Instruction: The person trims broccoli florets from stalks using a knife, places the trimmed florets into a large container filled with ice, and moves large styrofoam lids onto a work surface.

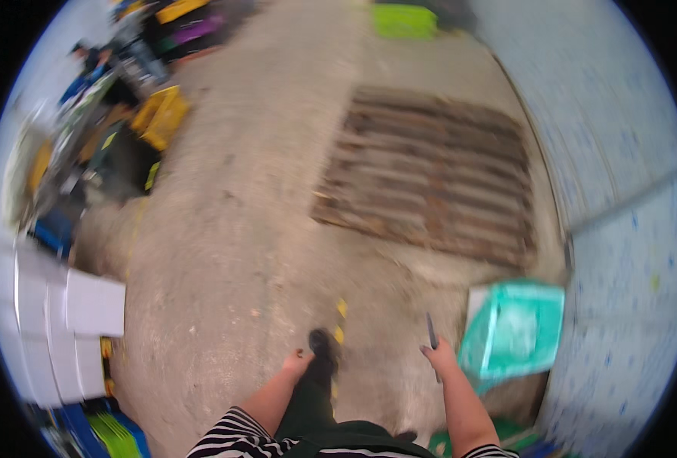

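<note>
My right hand (441,355) is closed around a thin dark tool (431,332), perhaps a knife; blur hides its exact kind. Its narrow end points away from me, and a short part sticks out below the hand. Low in the middle of the view, my left hand (299,360) hangs beside my dark trouser leg and black shoe. A small dark spot shows at its fingertips, and whether it holds anything cannot be told. Both hands are above the concrete floor, apart from each other.
A wooden pallet (430,177) lies ahead on the right. Nearer stands a crate with turquoise plastic film (524,332), beside the pale wall panels (619,343). White boxes (95,303) are stacked at left. Beyond them are a yellow crate (161,117) and people (89,63). A lime-green crate (405,22) stands far ahead.
</note>
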Available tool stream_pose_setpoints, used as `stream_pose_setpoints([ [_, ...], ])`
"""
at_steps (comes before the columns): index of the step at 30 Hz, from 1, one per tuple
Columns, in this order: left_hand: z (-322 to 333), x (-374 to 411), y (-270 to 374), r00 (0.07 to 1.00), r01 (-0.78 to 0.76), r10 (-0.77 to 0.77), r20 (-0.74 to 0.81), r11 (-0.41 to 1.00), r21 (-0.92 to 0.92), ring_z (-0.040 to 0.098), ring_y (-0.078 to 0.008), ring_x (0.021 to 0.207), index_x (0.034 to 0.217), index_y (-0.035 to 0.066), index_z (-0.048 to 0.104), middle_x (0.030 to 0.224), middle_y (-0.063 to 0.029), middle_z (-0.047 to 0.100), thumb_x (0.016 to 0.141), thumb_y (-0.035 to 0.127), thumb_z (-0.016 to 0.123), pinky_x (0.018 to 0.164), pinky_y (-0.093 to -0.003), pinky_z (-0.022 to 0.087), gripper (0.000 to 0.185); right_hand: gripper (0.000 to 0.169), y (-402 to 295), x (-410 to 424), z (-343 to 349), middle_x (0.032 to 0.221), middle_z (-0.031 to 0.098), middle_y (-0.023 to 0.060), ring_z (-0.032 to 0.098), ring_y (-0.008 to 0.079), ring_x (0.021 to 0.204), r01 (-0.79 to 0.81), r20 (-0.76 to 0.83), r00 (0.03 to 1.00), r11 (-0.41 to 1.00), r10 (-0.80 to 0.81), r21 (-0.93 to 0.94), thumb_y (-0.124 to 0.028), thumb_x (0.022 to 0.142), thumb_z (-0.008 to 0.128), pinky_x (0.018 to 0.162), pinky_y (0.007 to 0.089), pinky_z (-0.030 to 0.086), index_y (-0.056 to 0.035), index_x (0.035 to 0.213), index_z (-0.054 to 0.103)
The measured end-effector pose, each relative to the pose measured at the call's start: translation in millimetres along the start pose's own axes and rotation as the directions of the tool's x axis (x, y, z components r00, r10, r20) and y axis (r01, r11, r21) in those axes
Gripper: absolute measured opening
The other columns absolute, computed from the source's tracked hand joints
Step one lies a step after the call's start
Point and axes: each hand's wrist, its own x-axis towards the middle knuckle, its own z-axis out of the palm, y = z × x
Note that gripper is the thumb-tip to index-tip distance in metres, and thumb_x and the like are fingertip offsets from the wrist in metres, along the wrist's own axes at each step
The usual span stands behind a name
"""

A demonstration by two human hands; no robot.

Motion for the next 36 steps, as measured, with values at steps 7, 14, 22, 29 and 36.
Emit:
stream_pose_setpoints([
  [7,-270.4,34.5,25.5,0.965,-0.168,0.141,-0.221,0.98,-0.11,0.061,-0.0317,0.115,0.139,0.01,0.052,0.13,-0.0167,0.061,0.082,0.053,0.067,0.096,-0.0399,0.05,0.073,0.061,-307.9,98.2,95.2,0.137,0.047,0.0288,0.048,0.0424,0.126,0.283,0.076,0.959,0.899,-0.273,-0.335,-0.011,0.068,0.067,0.106,0.0434,0.041,-0.0044,0.129,0.057],
  [14,-488.7,11.9,-1.4,0.888,-0.127,-0.158,-0.433,0.819,-0.56,0.058,-0.0313,0.121,0.139,0.005,0.05,0.131,-0.0183,0.06,0.087,0.046,0.064,0.101,-0.0396,0.047,0.068,0.066,-470.9,132.4,197.3,0.127,0.056,0.0298,0.053,0.0413,0.122,0.398,0.42,0.9,0.623,-0.121,-0.673,-0.028,0.068,0.076,0.101,0.0442,0.046,0.0035,0.124,0.058],
  [22,-523.1,-30.4,-155.3,0.726,0.26,-0.671,-0.147,0.466,-0.846,0.056,-0.031,0.125,0.136,0.005,0.055,0.133,-0.0189,0.058,0.084,0.049,0.065,0.103,-0.038,0.046,0.069,0.035,-733.4,212.7,442.9,0.108,0.066,0.0265,0.062,0.0393,0.108,0.661,0.635,0.748,0.302,-0.193,-0.686,-0.014,0.082,0.06,0.091,0.0446,0.048,0.0031,0.113,0.063],
  [29,-524.1,-22.3,-273.5,0.586,0.261,-0.791,0.178,-0.023,-0.965,0.064,-0.0343,0.109,0.132,0.001,0.056,0.125,-0.0212,0.062,0.084,0.044,0.067,0.092,-0.0418,0.052,0.066,0.036,-1027.1,140.9,788.3,0.083,0.065,0.0141,0.064,0.0245,0.067,0.777,0.754,0.499,0.606,-0.427,-0.171,-0.004,0.086,0.05,0.058,0.0393,0.048,-0.0058,0.122,0.055],
  [36,-752.9,30.2,-373.7,0.758,0.081,-0.648,0.07,-0.013,-0.997,0.055,-0.0326,0.123,0.136,0.003,0.053,0.138,-0.0186,0.055,0.087,0.047,0.063,0.106,-0.0379,0.041,0.067,0.035,-1060.2,91.8,994.7,0.078,0.068,0.015,0.067,0.0258,0.061,0.884,0.85,0.464,0.183,-0.249,-0.43,-0.011,0.084,0.056,0.058,0.0391,0.054,-0.0046,0.119,0.061],
])
